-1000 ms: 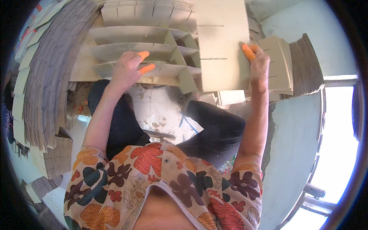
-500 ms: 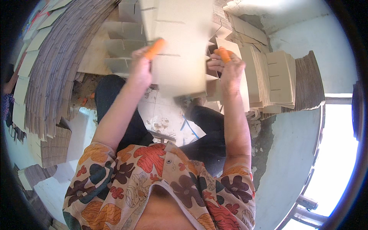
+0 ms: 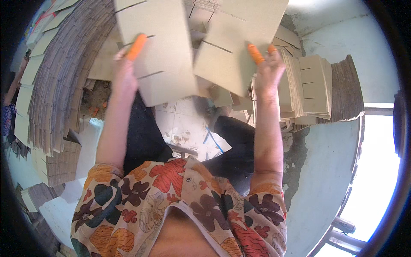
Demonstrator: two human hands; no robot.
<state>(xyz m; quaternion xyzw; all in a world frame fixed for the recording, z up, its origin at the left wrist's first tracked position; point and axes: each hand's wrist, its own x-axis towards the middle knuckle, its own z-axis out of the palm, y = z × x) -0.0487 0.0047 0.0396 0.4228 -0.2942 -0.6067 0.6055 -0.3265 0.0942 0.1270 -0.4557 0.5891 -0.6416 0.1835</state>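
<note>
My left hand [image 3: 125, 70] grips the left edge of a slotted cardboard sheet [image 3: 167, 60], its orange-covered thumb lying on top. Dark slits run in from that sheet's left edge. In my right hand [image 3: 270, 70] is a second slotted cardboard sheet [image 3: 231, 47], tilted and pinched along its right side. Orange covers show on its thumb and one finger too. The sheets are held up in front of me, their near ends apart. What lies beneath them is mostly hidden.
Tall stacked cardboard [image 3: 64, 77] curves along the left. On the right stand slotted sheets [image 3: 314, 85] and a brown stack [image 3: 346, 88] beside the wall [image 3: 329, 158]. Between my legs are tiled floor [image 3: 184, 124] and a blue strip [image 3: 214, 140]. Another person's arm [image 3: 15, 85] shows far left.
My left hand has moved left with its sheet. The right hand, earlier beside the upright sheets on the right, has shifted slightly right and now holds a separate, tilted sheet.
</note>
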